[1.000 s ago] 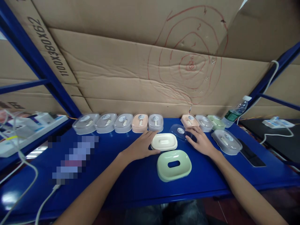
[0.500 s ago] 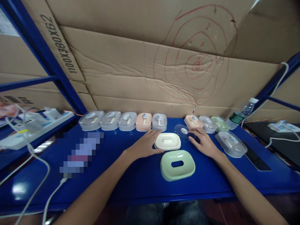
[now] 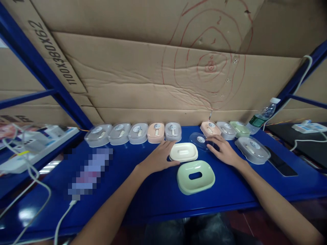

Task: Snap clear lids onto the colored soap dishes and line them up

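With left hand [image 3: 158, 156], spread at thumb and fingers, brackets the left end of the cream tray [image 3: 184, 152]. With right hand [image 3: 223, 149], loosely spread, overlaps the right edge of the clear lid [image 3: 198, 139]. Has the green shell [image 3: 196, 185] nearer the body.

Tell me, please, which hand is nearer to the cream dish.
Left: the left hand is beside the cream dish, on its left; the right hand is farther, to its right.

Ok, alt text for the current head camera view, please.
Left hand beside a cream tray, right hand at a clear lid, over a blue table. A slotted green dish lies in front; lidded boxes line the back.
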Motion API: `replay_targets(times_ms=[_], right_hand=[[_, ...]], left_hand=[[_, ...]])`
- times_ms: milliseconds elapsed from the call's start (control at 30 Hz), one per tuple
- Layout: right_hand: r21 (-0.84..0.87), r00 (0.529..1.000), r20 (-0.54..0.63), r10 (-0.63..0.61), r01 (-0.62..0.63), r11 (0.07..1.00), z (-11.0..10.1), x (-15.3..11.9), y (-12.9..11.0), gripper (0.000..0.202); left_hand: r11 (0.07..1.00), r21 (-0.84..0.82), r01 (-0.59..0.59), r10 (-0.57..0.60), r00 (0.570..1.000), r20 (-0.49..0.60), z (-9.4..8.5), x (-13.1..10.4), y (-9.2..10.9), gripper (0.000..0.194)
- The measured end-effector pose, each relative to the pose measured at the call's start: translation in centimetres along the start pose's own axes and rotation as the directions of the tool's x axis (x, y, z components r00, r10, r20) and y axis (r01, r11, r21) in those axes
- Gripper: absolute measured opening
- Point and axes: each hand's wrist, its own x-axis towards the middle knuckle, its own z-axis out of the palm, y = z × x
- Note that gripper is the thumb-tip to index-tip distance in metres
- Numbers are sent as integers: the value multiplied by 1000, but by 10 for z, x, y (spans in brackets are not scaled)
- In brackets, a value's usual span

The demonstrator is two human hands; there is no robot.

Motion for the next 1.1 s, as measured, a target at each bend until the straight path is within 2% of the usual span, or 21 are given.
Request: replay_targets(times_ms=[467,733,1100], right_hand=[[15,1000,-1,9,-9,1000,-2,0,-1,33],[6,1000,15,12,-12,1000,-1,0,6,33],[6,999,33,22,-22,1000,-1,1,5,34]], left_hand=[[998,64,-15,13,999,38,0,2,1,89],[1000,25,-15,15,1000,13,-2,1,8,87],[1000,9,-11,11,1000,16,-1,1,5,90]])
